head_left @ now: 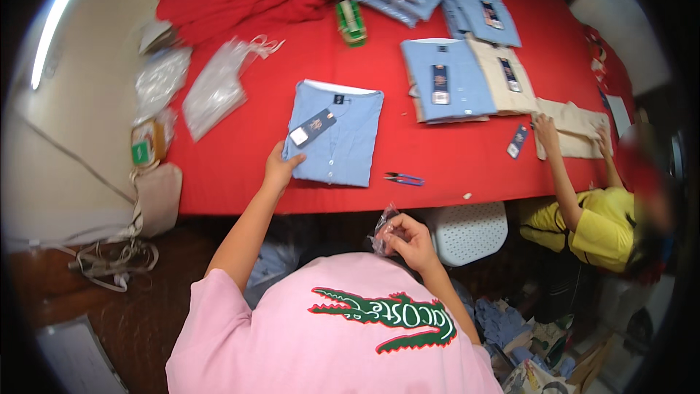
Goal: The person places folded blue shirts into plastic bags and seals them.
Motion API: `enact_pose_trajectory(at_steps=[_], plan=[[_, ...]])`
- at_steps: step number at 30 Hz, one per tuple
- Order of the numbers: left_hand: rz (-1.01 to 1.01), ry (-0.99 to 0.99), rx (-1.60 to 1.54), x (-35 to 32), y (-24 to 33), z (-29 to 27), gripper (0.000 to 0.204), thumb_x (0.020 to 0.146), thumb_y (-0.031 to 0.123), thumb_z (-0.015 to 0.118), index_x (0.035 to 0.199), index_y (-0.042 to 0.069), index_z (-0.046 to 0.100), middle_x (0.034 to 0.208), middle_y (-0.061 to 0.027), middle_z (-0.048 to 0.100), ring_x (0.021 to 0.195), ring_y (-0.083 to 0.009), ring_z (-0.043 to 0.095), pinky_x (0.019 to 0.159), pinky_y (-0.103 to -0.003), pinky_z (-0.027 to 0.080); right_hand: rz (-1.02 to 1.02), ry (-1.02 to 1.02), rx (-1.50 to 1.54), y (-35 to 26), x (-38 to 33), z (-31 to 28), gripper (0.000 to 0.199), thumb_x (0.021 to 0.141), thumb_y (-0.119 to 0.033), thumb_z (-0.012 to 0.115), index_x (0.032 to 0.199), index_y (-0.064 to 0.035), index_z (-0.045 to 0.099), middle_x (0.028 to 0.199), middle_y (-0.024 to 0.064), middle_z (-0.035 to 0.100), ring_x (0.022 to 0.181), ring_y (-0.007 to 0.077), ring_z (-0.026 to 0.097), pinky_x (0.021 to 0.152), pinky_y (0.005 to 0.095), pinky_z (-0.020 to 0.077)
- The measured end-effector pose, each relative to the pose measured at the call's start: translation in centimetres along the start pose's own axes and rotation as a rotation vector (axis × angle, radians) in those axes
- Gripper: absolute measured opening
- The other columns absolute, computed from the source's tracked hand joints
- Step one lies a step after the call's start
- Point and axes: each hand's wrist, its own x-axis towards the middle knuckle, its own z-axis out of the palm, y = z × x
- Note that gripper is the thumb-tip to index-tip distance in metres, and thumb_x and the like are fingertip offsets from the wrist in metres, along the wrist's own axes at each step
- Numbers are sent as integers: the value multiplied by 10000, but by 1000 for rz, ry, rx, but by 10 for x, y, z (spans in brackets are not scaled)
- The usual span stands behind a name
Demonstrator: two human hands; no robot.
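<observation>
Left hand (281,168) rests on the near left corner of a folded blue shirt (335,131), fingers flat and gripping nothing, apparently pinning it in place. The shirt lies collar away on the red table (452,153), near its front edge, with a hang tag (312,128) on its chest.

Right hand (408,241) is drawn back close to the body, below the table edge, fingers pinched on a small crumpled clear bag (383,230); held there it seems kept ready, off the work surface.

Small snips (402,178) lie just right of the shirt, within reach. More clear bags (215,87) sit at the table's left. Further folded shirts, blue (445,76) and beige (507,73), are laid in a row beyond.

At the right a co-worker in yellow (605,222) has both hands on a beige garment (572,128), pressing it flat
</observation>
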Motion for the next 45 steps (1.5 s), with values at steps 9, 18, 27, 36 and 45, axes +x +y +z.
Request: enact_pose_trajectory(at_steps=[9, 18, 27, 36, 45], plan=[[316, 137, 622, -105, -14, -118, 774, 750, 83, 807, 1471, 13, 536, 1499, -222, 552, 1421, -353, 532, 1180, -465, 436, 3, -434, -467, 25, 79, 128, 46, 955, -45, 693, 977, -8, 675, 901, 23, 711, 814, 109, 647, 715, 300, 539], [145, -842, 457, -150, 14, -124, 391, 822, 163, 792, 1208, 142, 733, 1042, 15, 741, 1204, -185, 667, 1321, -636, 68, 208, -474, -332, 45, 88, 159, 47, 906, -4, 730, 953, -2, 732, 910, 50, 738, 806, 123, 691, 761, 287, 582], [108, -945, 338, -146, 5, -134, 261, 1029, 336, 698, 1197, 149, 764, 1184, -12, 789, 1289, -227, 658, 1310, -621, 108, 101, 29, 120, 83, 67, 143, 79, 1023, -19, 638, 1099, -31, 624, 971, 129, 764, 881, 194, 731, 841, 325, 586], [36, -682, 597, -130, -19, -135, 239, 1013, 235, 684, 1052, 21, 782, 961, -109, 810, 857, -318, 759, 874, -378, 586, 60, 152, -578, 93, 57, 102, 91, 937, -11, 761, 998, -15, 694, 871, 38, 732, 824, 107, 684, 770, 273, 535], [261, -295, 694, -141, -60, -126, 216, 1006, 227, 669, 998, 53, 796, 1080, -158, 778, 1019, -354, 710, 999, -520, 494, 141, 451, -506, 88, 112, 122, 82, 915, -6, 789, 978, 12, 740, 812, 49, 725, 678, 103, 667, 596, 244, 513]])
